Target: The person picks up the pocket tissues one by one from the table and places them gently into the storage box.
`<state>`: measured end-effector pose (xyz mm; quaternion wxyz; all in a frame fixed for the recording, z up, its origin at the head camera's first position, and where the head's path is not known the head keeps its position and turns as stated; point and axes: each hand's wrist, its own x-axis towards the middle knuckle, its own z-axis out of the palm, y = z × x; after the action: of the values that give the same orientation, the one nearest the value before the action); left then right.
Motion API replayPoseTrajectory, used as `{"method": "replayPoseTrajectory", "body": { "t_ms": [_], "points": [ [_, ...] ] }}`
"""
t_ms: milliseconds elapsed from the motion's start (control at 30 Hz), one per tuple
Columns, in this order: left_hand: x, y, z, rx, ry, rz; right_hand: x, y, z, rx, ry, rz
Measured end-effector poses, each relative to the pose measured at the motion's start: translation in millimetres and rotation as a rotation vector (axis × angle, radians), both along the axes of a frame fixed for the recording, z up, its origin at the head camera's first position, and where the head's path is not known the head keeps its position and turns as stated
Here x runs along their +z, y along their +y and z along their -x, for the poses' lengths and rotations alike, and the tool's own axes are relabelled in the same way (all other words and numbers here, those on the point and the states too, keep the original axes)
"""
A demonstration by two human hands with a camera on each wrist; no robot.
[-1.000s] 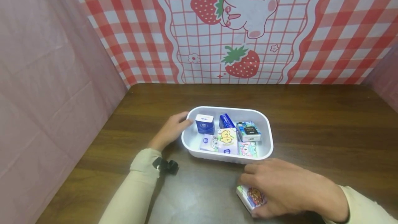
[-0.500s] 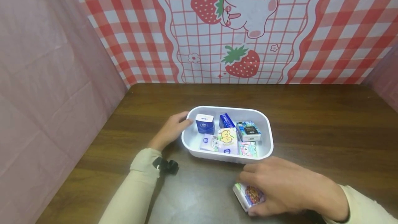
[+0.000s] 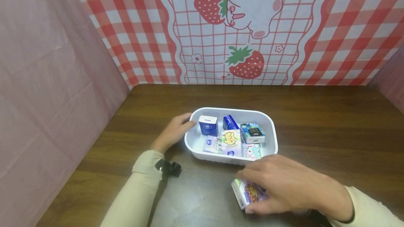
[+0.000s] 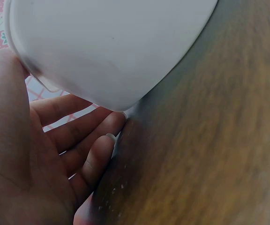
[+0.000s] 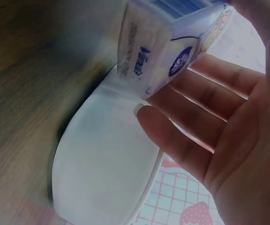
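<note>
A white plastic bin [image 3: 271,151] stands on the table with several small tissue packs inside. My left hand [image 3: 173,131] holds its left end. The thumb laps over the rim, and the fingers touch the outer wall in the left wrist view. In front of the bin's right half, my right hand [image 3: 284,185] grips a purple and white tissue pack [image 3: 247,193] between thumb and fingers. The right wrist view shows that tissue pack [image 5: 170,56] tilted, its printed end facing the camera. Part of its top lies hidden under my fingers in the head view.
In the bin, a dark blue pack [image 3: 208,127] stands at left and a blue-green pack [image 3: 252,133] at right. A yellow-puppy pack [image 3: 231,142] lies in the middle. A red checked cloth [image 3: 142,45] hangs behind the brown table [image 3: 331,122].
My right hand has shifted a little left and toward the bin, carrying the tissue pack, which tilts more. My left hand and the bin look unmoved.
</note>
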<state>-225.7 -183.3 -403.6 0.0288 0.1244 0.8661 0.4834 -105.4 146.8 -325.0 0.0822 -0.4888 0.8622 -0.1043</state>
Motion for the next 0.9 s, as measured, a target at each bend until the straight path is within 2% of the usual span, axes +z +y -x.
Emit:
{"method": "replayPoseTrajectory", "body": {
  "t_ms": [233, 433, 733, 900],
  "points": [
    [-0.3, 0.1, 0.2, 0.004, -0.002, 0.007, -2.2, 0.6, 1.5, 0.014, 0.055, 0.103],
    [-1.0, -0.1, 1.4, 0.003, 0.003, 0.009, -1.6, 2.7, 5.0, 0.070, 0.137, 0.221],
    [0.7, 0.4, 0.9, 0.005, -0.010, 0.006, -1.9, 2.9, 7.2, 0.041, 0.130, 0.216],
    [0.3, 0.3, 0.7, 0.009, -0.014, 0.004, -1.9, 2.6, 8.1, 0.016, 0.093, 0.200]
  ]
}}
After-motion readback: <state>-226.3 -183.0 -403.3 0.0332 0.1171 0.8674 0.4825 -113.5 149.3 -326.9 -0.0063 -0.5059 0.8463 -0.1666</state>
